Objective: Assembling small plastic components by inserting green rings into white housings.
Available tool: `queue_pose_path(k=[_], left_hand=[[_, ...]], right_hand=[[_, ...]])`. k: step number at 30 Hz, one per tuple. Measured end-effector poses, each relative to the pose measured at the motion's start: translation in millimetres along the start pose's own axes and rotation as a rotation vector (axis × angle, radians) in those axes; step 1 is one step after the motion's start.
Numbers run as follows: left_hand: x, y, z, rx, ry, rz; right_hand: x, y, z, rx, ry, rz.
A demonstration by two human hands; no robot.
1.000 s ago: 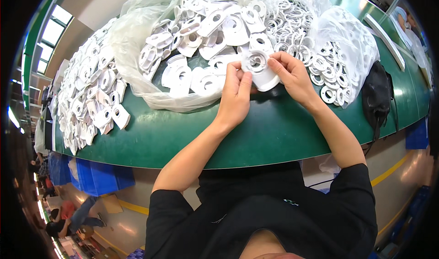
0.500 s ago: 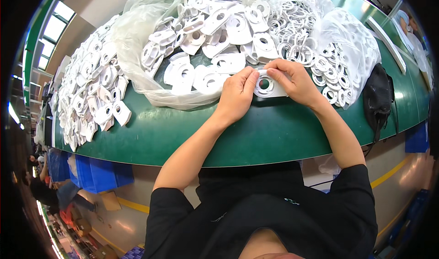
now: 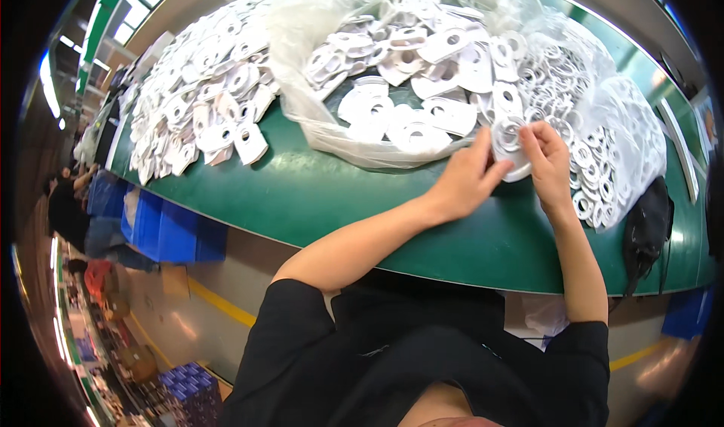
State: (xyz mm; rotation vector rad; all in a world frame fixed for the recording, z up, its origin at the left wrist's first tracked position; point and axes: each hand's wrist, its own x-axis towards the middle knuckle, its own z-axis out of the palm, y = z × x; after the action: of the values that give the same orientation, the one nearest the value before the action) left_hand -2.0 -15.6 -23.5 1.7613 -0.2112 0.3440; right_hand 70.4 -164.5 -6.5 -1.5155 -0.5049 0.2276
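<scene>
A white plastic part [image 3: 514, 157] with a rounded end and a round hole is held between my two hands, just above the table. My left hand [image 3: 469, 179] pinches its left edge with thumb and fingers. On the opposite side my right hand [image 3: 550, 167] grips it near the hole, thumb and fingertips closed. Similar white parts [image 3: 418, 135] lie in an opened clear plastic bag [image 3: 332, 142] left of my hands. Many white rings [image 3: 554, 80] are heaped beyond my right hand, and more rings [image 3: 599, 167] spill from a second clear bag [image 3: 637, 118].
A large pile of white parts [image 3: 219, 72] covers the left of the green table [image 3: 302, 193]. At the right are a black pouch [image 3: 647, 227] and a white strip [image 3: 679, 152]. Blue bins [image 3: 162, 227] stand below the left edge; another person [image 3: 68, 208] is beyond them.
The view has turned and tilted, so the table sits differently. The held part is now turned with its rounded end toward me, and both hands have shifted their grip on it.
</scene>
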Motion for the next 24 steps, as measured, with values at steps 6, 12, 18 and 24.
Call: queue_pose_path(k=[6, 12, 18, 24], left_hand=[[-3.3, 9.7, -3.1, 0.268, -0.097, 0.012], [-0.7, 3.5, -16.7, 0.196, -0.145, 0.009], [11.4, 12.5, -41.8, -0.088, -0.321, -0.214], [20.6, 40.0, -75.7, -0.206, -0.58, -0.439]], right_hand=[[-2.5, 0.1, -5.5, -0.297, 0.039, -0.001], [-1.7, -23.3, -5.2, -0.296, -0.204, 0.078], [1.9, -15.4, -13.9, -0.227, -0.322, 0.094], [0.6, -8.2, -9.4, -0.256, -0.326, 0.096]])
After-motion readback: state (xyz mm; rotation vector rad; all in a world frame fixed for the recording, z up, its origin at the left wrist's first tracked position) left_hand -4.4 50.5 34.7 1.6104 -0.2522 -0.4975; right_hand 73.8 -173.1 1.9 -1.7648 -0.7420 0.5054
